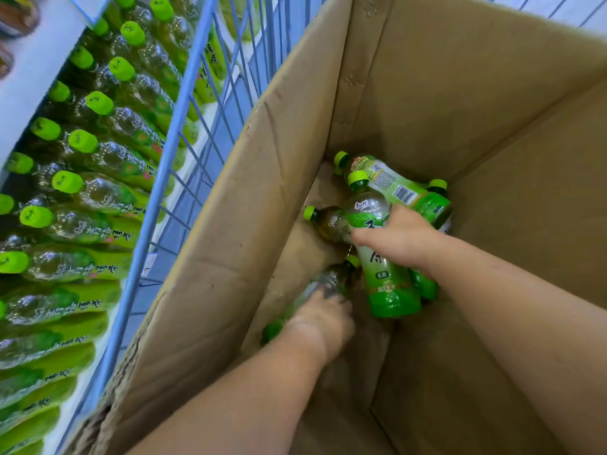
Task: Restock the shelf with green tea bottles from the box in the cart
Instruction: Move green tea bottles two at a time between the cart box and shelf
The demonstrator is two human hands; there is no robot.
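Note:
Both my arms reach down into a deep cardboard box point(476, 110) standing in a blue wire cart point(170, 152). Several green tea bottles with lime caps lie at the box bottom. My right hand point(399, 236) is wrapped around the middle of one green-labelled bottle point(384, 284), whose cap points away from me. My left hand point(323, 318) grips a second bottle point(323, 282) lying near the box's left wall; it looks blurred. Other bottles point(394, 185) lie loose behind them.
To the left, beyond the cart's bars, a shelf point(36, 70) holds rows of upright green tea bottles point(98, 185) with lime caps. The box's tall walls and flaps point(249, 178) surround my arms on all sides.

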